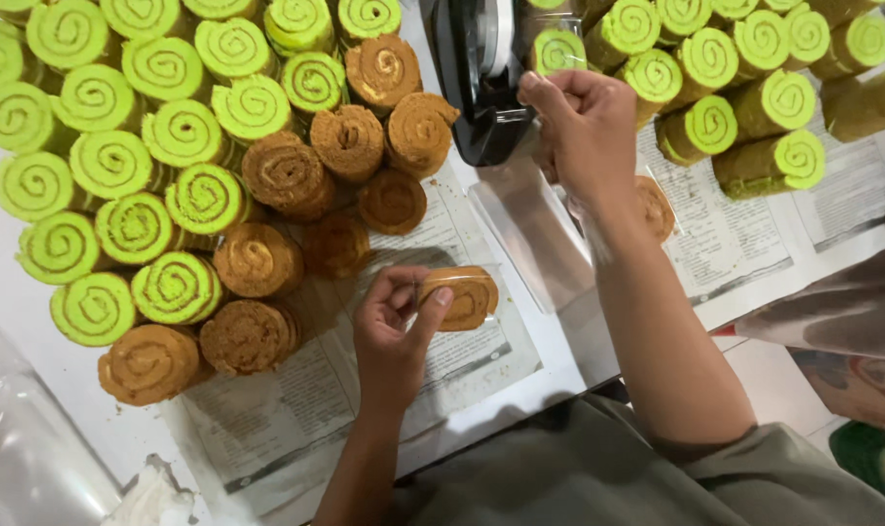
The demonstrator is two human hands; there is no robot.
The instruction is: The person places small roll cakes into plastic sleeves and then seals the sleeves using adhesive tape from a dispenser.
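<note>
1. Your left hand (pixel 392 326) pinches a brown roll slice (pixel 462 297) in clear wrap between thumb and fingers, held above the printed paper sheet (pixel 462 365) near the front edge of the tabletop (pixel 4 292).
2. Your right hand (pixel 584 131) is closed on a piece of clear tape (pixel 506 112), fingertips together, right beside the black tape dispenser (pixel 477 78) at the back middle of the tabletop.
3. A clear plastic bag (pixel 530 234) lies flat between your 2 hands, and another wrapped brown slice (pixel 657 206) sits partly hidden behind your right wrist.
4. As I judge it, you are sealing 1 slice, and very little looks finished: only that 1 slice behind your wrist seems wrapped.
5. Most is left. The green roll slices (pixel 121 146) fill the back left corner, with bare brown slices (pixel 287 175) heaped toward the middle.
6. More green rolls (pixel 754 107) lie stacked at the back right corner; whether any are wrapped I cannot tell.
7. A stack of clear bags (pixel 24 438) waits at the front left corner.
</note>
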